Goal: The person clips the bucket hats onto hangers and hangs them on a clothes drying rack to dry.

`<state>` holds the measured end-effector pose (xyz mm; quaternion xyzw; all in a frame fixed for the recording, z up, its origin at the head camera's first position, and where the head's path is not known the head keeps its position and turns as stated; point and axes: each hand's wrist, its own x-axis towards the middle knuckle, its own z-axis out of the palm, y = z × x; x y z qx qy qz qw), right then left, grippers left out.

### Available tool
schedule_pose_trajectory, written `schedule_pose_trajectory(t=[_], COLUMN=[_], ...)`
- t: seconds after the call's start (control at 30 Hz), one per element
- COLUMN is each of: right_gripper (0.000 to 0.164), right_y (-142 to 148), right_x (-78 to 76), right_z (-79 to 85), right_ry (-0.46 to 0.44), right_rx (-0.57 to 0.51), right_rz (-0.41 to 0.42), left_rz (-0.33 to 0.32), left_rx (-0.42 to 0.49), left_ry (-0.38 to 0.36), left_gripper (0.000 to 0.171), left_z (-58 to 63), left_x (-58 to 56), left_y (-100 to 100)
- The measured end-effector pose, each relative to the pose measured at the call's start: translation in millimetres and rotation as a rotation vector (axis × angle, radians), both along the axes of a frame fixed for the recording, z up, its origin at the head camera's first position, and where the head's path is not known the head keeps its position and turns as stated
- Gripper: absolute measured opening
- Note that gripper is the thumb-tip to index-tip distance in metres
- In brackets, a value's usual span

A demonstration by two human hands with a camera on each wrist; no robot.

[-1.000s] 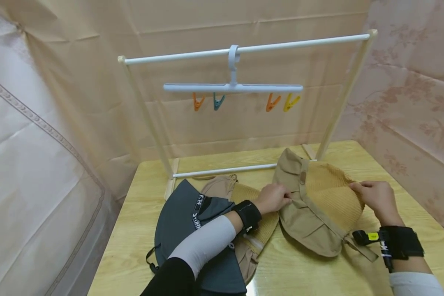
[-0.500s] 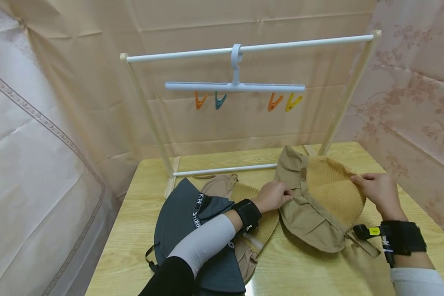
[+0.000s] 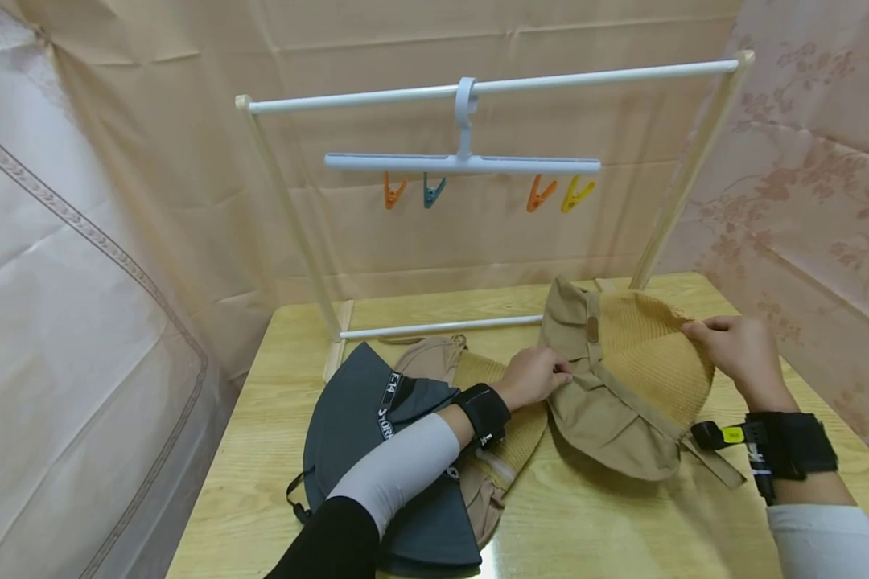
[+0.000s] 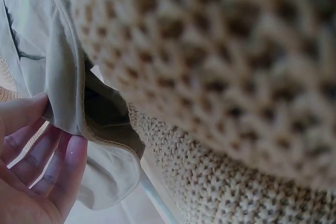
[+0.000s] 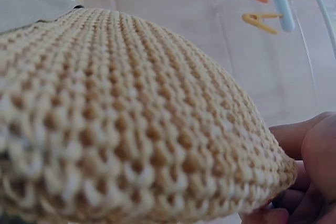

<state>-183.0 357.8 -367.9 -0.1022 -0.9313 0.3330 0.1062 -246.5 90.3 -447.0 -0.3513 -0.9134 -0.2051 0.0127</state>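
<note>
A tan sun hat [image 3: 623, 402] with a fabric part and a yellowish woven part is held between both hands at the table's right side. My left hand [image 3: 532, 376] pinches the edge of the fabric part, thumb on one side and fingers on the other, as the left wrist view shows at the fabric [image 4: 65, 72]. My right hand [image 3: 742, 354] grips the far edge of the woven part [image 5: 136, 119]. Below my left forearm lie a dark grey sun hat [image 3: 348, 410] with a lettered band and a second tan hat [image 3: 485, 515], partly covered by it.
Behind the hats stands a rack with a white top bar [image 3: 376, 98] and a lower bar [image 3: 434, 326]. From it hangs a pale blue hanger [image 3: 405, 162] carrying orange clips [image 3: 393, 193], a blue clip [image 3: 433, 191] and a yellow clip [image 3: 575, 195]. Wooden tabletop [image 3: 579, 531] shows in front.
Both hands keep their hold on the tan hat. The right hand and the hat's near edge have risen slightly. The head view has shifted a little too; the other hats lie as before.
</note>
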Motion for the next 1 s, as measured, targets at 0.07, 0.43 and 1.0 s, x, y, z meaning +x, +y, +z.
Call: schedule_pose_trajectory(t=[0.07,0.43,1.0], right_gripper=[0.054,0.054,0.048], right_y=[-2,-12,-32], right_x=[-1.5,-8.3,-18.5], right_z=[3.7,18.2,33.5], right_ry=[0.005,0.04,0.124], right_rx=[0.008,0.017,0.051], right_rz=[0.001,-0.016,-0.028], left_rz=[0.004,0.031,0.071], left_rx=[0.009,0.033,0.103], left_ry=[-0.002,-0.008,-0.021], left_gripper=[0.015,0.014,0.014], left_z=[0.6,3.6,9.5], left_x=[-0.1,-1.3,-2.4], left_y=[0,-2,-14])
